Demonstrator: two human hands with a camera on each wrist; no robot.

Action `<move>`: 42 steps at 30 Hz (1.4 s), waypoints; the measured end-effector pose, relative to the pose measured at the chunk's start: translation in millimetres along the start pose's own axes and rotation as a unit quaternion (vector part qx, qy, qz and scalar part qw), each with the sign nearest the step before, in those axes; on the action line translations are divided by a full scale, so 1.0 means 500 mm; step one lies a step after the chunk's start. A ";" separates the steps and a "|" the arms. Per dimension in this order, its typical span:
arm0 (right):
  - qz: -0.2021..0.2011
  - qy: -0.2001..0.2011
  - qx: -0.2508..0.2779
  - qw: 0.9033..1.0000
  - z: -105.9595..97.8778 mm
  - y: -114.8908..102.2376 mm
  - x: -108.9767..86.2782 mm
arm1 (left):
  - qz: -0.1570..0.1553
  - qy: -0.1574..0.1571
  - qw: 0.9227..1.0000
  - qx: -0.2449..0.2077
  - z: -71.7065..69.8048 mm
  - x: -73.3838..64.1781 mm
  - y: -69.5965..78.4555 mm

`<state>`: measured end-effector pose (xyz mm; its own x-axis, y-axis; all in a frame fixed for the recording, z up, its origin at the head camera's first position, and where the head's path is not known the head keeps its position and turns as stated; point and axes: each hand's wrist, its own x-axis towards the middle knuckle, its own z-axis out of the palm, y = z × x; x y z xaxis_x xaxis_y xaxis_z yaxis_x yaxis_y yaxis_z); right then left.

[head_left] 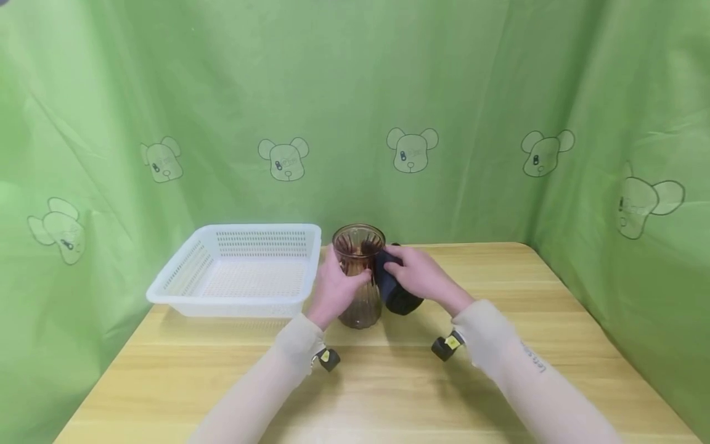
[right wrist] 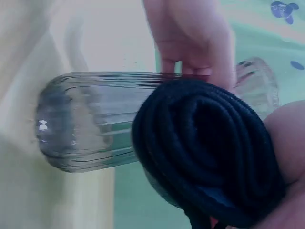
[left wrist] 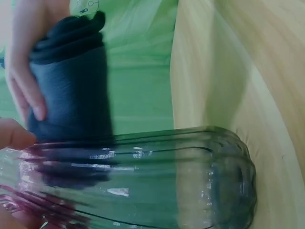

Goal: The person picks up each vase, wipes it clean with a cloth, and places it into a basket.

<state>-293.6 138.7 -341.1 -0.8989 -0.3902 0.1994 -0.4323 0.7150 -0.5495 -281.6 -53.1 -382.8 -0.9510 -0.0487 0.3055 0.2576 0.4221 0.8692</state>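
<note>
A tall ribbed glass vase (head_left: 360, 305), brownish toward its flared top, stands at the middle of the table. My left hand (head_left: 335, 285) grips it just below the rim, thumb across the front. Beside it, my right hand (head_left: 420, 272) holds a tightly rolled dark navy cloth (head_left: 400, 297), tilted against the upper right side of the vase. In the left wrist view the roll (left wrist: 71, 90) overlaps the neck end of the vase (left wrist: 143, 176). The right wrist view shows the spiral end of the roll (right wrist: 205, 143), which hides part of the glass.
A white perforated plastic basket (head_left: 233, 307) sits on the left of the wooden table (head_left: 383, 401), close to my left hand. Green curtain (head_left: 344, 80) with printed bear heads hangs behind and along both sides. Small black wrist devices jut out beneath both cuffs.
</note>
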 end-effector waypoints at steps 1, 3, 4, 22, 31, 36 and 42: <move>-0.004 0.002 -0.001 1.000 -0.001 -0.001 0.002 | 0.002 -0.001 1.000 -0.002 0.001 0.000 0.000; -0.009 -0.001 -0.002 1.000 0.001 -0.002 0.003 | 0.007 0.004 1.000 -0.003 0.003 0.000 0.000; -0.012 -0.006 -0.005 1.000 0.004 0.000 0.004 | 0.010 0.009 1.000 -0.002 0.004 0.000 0.000; 0.005 -0.091 -0.046 0.995 0.110 0.092 0.001 | 0.027 0.040 0.999 -0.005 0.010 0.000 0.001; 0.003 -0.043 -0.029 0.999 0.051 0.048 -0.005 | 0.019 0.040 0.999 0.024 0.007 0.002 0.000; -0.009 -0.013 -0.009 1.000 0.008 0.014 -0.004 | 0.006 0.016 1.000 0.021 0.008 0.000 0.000; -0.023 0.006 0.002 1.000 -0.011 -0.007 0.003 | 0.014 0.012 1.000 -0.009 0.013 -0.004 -0.001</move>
<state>-294.0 138.7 -334.6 -0.8790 -0.4151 0.2347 -0.4728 0.6947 -0.5421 -281.1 -47.4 -386.6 -0.9393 -0.0582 0.3381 0.2867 0.4079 0.8668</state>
